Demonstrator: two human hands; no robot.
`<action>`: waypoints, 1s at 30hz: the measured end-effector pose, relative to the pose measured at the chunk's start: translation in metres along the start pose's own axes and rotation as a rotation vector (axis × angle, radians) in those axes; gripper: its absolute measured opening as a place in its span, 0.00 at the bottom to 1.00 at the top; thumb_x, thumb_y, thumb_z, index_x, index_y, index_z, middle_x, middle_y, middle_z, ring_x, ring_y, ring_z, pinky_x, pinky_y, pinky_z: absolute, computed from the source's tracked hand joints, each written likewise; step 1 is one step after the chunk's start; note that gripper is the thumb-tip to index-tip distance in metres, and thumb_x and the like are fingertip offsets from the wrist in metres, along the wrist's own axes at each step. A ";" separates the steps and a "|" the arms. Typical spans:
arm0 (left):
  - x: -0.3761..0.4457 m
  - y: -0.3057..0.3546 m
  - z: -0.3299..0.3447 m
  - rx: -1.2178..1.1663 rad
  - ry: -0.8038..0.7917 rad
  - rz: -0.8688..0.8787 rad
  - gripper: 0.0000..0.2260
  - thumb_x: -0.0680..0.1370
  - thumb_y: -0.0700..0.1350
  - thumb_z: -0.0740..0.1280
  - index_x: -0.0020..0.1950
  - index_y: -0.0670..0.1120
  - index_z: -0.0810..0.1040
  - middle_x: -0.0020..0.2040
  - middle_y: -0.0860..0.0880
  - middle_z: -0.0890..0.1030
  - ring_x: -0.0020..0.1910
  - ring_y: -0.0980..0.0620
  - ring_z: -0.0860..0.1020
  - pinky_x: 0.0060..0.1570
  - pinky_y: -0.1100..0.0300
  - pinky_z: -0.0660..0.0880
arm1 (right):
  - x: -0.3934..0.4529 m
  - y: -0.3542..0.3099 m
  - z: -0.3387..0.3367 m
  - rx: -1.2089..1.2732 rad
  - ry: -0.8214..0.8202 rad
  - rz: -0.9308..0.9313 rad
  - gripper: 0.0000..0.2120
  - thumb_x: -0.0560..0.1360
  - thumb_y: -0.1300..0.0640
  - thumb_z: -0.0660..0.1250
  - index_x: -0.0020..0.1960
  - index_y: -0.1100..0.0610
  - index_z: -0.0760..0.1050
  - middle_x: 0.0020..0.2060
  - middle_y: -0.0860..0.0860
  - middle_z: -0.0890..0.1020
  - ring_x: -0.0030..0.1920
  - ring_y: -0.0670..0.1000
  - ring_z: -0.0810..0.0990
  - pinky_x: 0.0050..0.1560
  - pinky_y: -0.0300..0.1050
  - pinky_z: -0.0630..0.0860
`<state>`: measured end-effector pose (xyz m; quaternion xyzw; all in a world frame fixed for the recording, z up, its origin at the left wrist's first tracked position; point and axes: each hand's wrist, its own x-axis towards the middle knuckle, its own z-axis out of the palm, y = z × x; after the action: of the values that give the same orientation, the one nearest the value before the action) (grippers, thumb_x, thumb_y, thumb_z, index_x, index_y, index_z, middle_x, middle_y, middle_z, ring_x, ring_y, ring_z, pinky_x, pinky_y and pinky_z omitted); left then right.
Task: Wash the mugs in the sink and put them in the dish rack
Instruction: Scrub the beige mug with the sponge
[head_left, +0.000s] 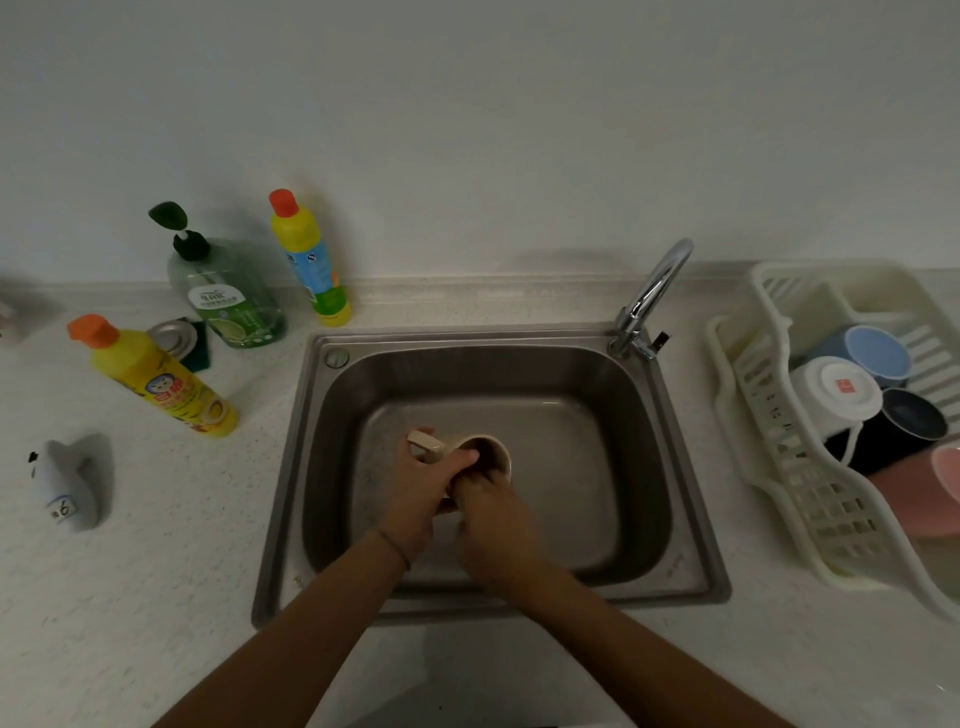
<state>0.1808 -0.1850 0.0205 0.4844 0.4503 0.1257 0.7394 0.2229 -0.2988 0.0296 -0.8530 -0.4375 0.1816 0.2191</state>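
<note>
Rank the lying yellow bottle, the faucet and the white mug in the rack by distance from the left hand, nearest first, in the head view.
From the left hand, which grips the beige mug:
1. Lying yellow bottle, on the counter to its left.
2. Faucet, at the sink's back right corner.
3. White mug, upside down in the dish rack, far right.

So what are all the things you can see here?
beige ceramic mug: 1, in the steel sink, held
steel sink: 1, centre
chrome tap: 1, sink's back right corner
white plastic dish rack: 1, right
upturned mugs in rack: 4, blue, white, black, pink
yellow bottles: 2, standing, lying
green pump bottle: 1, back left
left hand: grips mug
right hand: on mug's rim
</note>
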 end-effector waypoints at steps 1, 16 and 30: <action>0.002 0.002 -0.003 0.014 -0.010 -0.002 0.28 0.72 0.37 0.78 0.66 0.51 0.71 0.59 0.44 0.79 0.55 0.45 0.80 0.37 0.52 0.80 | -0.001 0.012 -0.002 -0.167 0.011 -0.118 0.28 0.71 0.65 0.68 0.71 0.57 0.72 0.65 0.55 0.78 0.63 0.58 0.75 0.58 0.50 0.77; -0.002 -0.006 0.000 0.033 -0.013 -0.015 0.27 0.71 0.38 0.79 0.64 0.52 0.71 0.59 0.40 0.81 0.56 0.41 0.82 0.44 0.47 0.82 | 0.000 -0.006 0.010 0.158 -0.060 0.097 0.24 0.74 0.61 0.64 0.70 0.57 0.71 0.63 0.55 0.78 0.62 0.57 0.75 0.60 0.53 0.77; 0.002 0.017 -0.018 0.150 -0.193 -0.138 0.26 0.75 0.38 0.75 0.67 0.56 0.71 0.57 0.47 0.77 0.54 0.45 0.79 0.38 0.50 0.82 | -0.001 0.029 -0.007 -0.300 -0.037 -0.377 0.22 0.77 0.61 0.65 0.71 0.56 0.71 0.61 0.54 0.80 0.58 0.56 0.77 0.53 0.51 0.80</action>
<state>0.1719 -0.1644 0.0317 0.5159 0.4174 -0.0066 0.7481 0.2454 -0.3161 0.0207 -0.7758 -0.6150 0.0859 0.1120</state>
